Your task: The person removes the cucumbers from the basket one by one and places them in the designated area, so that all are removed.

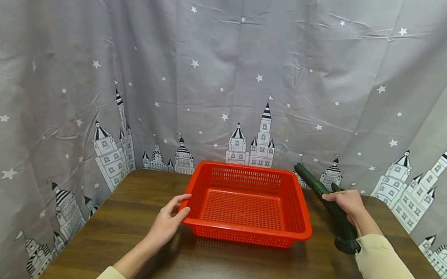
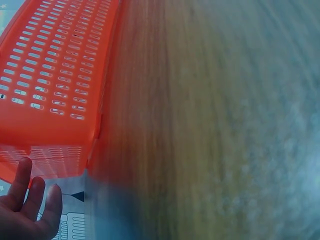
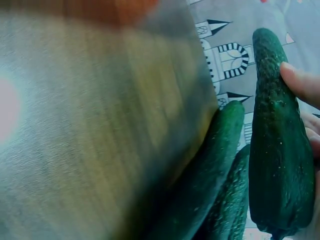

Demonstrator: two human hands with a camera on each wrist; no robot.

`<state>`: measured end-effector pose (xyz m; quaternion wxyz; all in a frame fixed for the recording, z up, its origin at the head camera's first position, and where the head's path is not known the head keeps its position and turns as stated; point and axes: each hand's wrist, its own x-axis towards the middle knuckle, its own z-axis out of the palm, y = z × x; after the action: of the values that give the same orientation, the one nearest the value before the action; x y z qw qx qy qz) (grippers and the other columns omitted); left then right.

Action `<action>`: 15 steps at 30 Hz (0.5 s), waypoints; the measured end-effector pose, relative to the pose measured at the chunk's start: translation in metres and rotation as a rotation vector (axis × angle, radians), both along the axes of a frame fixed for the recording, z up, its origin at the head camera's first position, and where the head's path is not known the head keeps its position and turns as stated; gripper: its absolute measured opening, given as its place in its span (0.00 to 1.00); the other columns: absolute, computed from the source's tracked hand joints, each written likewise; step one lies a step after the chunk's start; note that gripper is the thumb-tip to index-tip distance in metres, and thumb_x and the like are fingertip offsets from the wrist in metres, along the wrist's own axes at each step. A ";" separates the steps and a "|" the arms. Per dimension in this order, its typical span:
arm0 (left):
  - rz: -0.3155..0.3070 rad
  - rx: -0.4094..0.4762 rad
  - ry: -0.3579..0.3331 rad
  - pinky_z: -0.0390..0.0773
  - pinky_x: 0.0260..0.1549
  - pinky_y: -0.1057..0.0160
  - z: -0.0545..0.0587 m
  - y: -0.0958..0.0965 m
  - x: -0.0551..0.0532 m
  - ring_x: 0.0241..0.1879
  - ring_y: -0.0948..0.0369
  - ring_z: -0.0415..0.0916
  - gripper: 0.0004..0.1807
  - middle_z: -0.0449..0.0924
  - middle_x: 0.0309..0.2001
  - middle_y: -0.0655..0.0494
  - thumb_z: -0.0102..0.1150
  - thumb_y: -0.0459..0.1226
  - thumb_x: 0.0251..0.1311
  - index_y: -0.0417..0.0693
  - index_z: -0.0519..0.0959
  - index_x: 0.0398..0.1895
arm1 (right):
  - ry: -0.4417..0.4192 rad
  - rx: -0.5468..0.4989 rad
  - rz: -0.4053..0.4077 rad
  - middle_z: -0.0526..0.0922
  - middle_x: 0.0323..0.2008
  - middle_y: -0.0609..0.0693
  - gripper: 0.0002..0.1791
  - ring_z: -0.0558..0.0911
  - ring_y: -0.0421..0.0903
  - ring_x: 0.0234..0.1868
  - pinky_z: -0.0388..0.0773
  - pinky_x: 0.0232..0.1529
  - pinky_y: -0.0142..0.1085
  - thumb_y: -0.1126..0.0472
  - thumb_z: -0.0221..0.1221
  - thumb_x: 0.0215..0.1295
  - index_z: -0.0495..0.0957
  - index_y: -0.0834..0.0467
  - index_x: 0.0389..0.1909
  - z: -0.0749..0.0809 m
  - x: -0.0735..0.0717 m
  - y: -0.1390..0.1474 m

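Observation:
A rectangular red plastic basket (image 1: 244,229) with slotted walls stands on the table, nothing inside it. My left hand (image 1: 169,218) holds its left rim near the front corner, thumb and forefinger at the rim. In the left wrist view, the other fingers (image 2: 34,195) spread beside the basket's end wall. My right hand (image 1: 348,203) grips a long dark green cucumber (image 3: 280,150), its thin end pointing away from me. Beside it in the right wrist view lie another cucumber (image 3: 205,175) and a further one (image 3: 231,197), partly covered.
The brown wooden table (image 1: 241,275) ends at a grey curtain (image 1: 231,67) printed with castles and stars, which hangs behind and along both sides. Black wrist straps (image 1: 345,245) show at the sleeves.

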<state>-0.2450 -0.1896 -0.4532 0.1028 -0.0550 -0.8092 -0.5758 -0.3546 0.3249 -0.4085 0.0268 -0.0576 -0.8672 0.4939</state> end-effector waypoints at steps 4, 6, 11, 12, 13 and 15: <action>0.000 0.003 -0.005 0.77 0.47 0.62 0.001 0.000 0.000 0.49 0.53 0.77 0.21 0.81 0.50 0.44 0.58 0.39 0.71 0.58 0.74 0.66 | 0.014 0.083 -0.025 0.84 0.41 0.63 0.17 0.80 0.57 0.45 0.81 0.49 0.49 0.54 0.70 0.58 0.88 0.67 0.31 -0.009 0.005 0.000; -0.001 0.005 -0.007 0.77 0.47 0.61 0.001 0.000 0.001 0.49 0.53 0.77 0.21 0.80 0.50 0.44 0.58 0.40 0.71 0.58 0.74 0.66 | 0.014 0.122 -0.042 0.82 0.49 0.68 0.16 0.77 0.62 0.52 0.77 0.56 0.54 0.54 0.70 0.57 0.89 0.66 0.29 -0.014 0.008 0.000; 0.004 0.010 -0.008 0.77 0.47 0.61 0.003 0.000 0.003 0.50 0.52 0.77 0.21 0.80 0.51 0.44 0.58 0.40 0.71 0.58 0.74 0.66 | 0.008 0.181 -0.079 0.85 0.42 0.64 0.15 0.76 0.65 0.53 0.76 0.55 0.57 0.53 0.71 0.56 0.88 0.62 0.22 -0.025 0.014 -0.003; 0.004 0.011 -0.008 0.77 0.47 0.61 0.003 0.000 0.003 0.50 0.52 0.77 0.21 0.80 0.51 0.44 0.58 0.39 0.71 0.58 0.74 0.66 | 0.010 0.199 -0.087 0.86 0.37 0.62 0.15 0.77 0.65 0.51 0.77 0.53 0.56 0.53 0.71 0.56 0.88 0.61 0.21 -0.027 0.016 -0.003; 0.003 0.012 -0.007 0.77 0.47 0.61 0.003 0.000 0.003 0.50 0.52 0.77 0.21 0.80 0.51 0.44 0.58 0.39 0.71 0.58 0.74 0.66 | 0.011 0.214 -0.093 0.85 0.34 0.59 0.15 0.77 0.64 0.50 0.78 0.50 0.55 0.53 0.71 0.56 0.88 0.61 0.21 -0.029 0.017 -0.004; 0.000 0.014 -0.006 0.78 0.46 0.62 0.003 0.000 0.003 0.50 0.52 0.77 0.21 0.80 0.50 0.44 0.57 0.39 0.71 0.57 0.74 0.66 | 0.015 0.247 -0.111 0.83 0.28 0.53 0.16 0.78 0.62 0.46 0.78 0.45 0.50 0.52 0.71 0.55 0.88 0.61 0.20 -0.031 0.019 -0.005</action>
<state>-0.2425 -0.1892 -0.4501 0.1009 -0.0526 -0.8056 -0.5814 -0.3359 0.3200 -0.4394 0.0673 -0.0978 -0.9168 0.3814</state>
